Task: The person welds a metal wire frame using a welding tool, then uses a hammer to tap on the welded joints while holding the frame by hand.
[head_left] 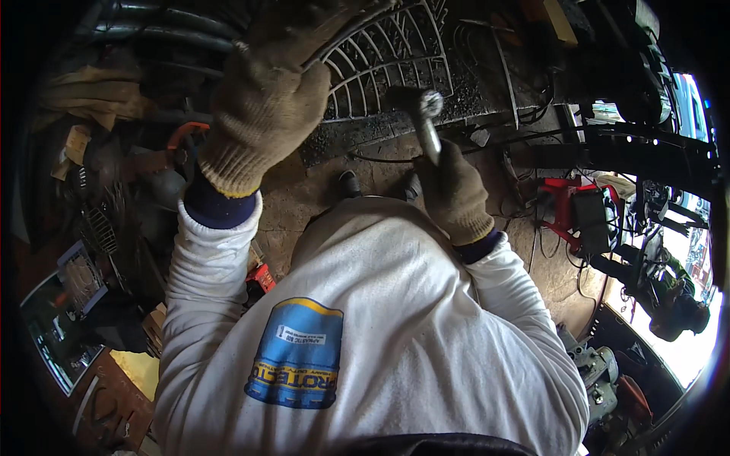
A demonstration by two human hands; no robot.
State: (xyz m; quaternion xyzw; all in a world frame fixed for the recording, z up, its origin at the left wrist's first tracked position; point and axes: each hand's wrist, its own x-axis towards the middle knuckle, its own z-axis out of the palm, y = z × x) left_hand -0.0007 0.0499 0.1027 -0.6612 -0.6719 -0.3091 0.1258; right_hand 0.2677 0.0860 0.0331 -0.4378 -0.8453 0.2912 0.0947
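Both my hands wear tan knitted work gloves with dark blue cuffs. At upper left, my left hand (266, 114) is closed, fingers curled, beside a curved metal grille (375, 70). A dark brown shape above it covers part of the view, so what it grips is hidden. My right hand (456, 186) is wrapped round the handle of a hammer (428, 133). The hammer's head is raised at the near edge of the workbench (357, 137), by the lower right of the grille. The grille has several thin curved bars and lies on the dark, grimy bench top.
A red metal stand (559, 213) and loose cables are on the floor at right. Another person (677, 308) is at the far right, in bright light. An orange-handled tool (186, 133) and a tan cloth (95, 95) lie at left. Engine-like metal parts (597, 372) sit at lower right.
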